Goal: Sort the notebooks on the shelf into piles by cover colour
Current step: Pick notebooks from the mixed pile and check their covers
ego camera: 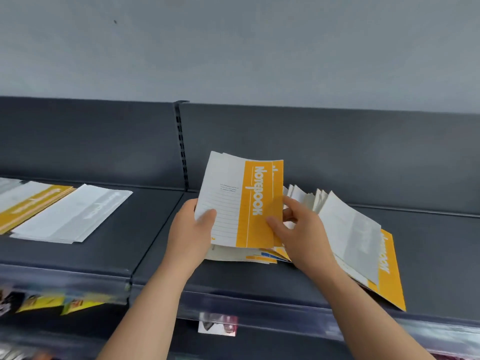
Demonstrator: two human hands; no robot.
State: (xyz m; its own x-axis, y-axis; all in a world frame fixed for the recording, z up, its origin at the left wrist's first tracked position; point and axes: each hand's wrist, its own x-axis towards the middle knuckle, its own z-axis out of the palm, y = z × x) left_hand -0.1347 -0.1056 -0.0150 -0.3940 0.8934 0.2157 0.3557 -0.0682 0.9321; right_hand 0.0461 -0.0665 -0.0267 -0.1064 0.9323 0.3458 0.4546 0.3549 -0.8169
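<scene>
Our left thumb point(207, 216) pressed the white part of a yellow notebook point(249, 203), with the other fingers out of sight behind its left edge. Our right thumb point(274, 221) pinched the yellow band at its right edge, fingers curled behind. So the left hand point(189, 229) and the right hand point(304, 235) both held that one notebook, tilted up over the left end of the heap point(348, 229), which lay fanned out on the right part of the shelf point(259, 276). Well apart to the left lay a yellow pile point(33, 206) and, just right of it, a white pile point(75, 216).

We judged three risks. The notebook looked thin and limp, so carrying it left in one hand could let it sag and slip. Our right forearm passed over the loose heap, so drawing away could drag notebooks toward the shelf's near lip. The half-white cover could also send it to the wrong pile.
</scene>
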